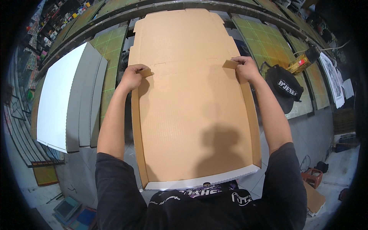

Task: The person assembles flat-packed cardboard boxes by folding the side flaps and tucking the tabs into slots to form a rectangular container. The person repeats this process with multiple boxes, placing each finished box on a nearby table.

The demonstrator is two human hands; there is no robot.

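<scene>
A large brown cardboard box (184,103) lies unfolded in front of me, its low side walls standing up and its near edge showing a white outer face. The lid panel stretches flat away from me on the far side. At the far left corner of the tray part, my left hand (132,77) pinches a small corner flap that is bent inward. My right hand (247,68) grips the matching flap at the far right corner. Both forearms run along the outside of the box. My head's shadow falls on the base.
White and grey flat boxes (57,99) are stacked at the left. On the right are a black cap (283,88), a yellow power tool (303,61) with a cord, and printed sheets (332,80). Green gridded boards (262,40) rest on dark rails. A red stool (312,177) stands low at right.
</scene>
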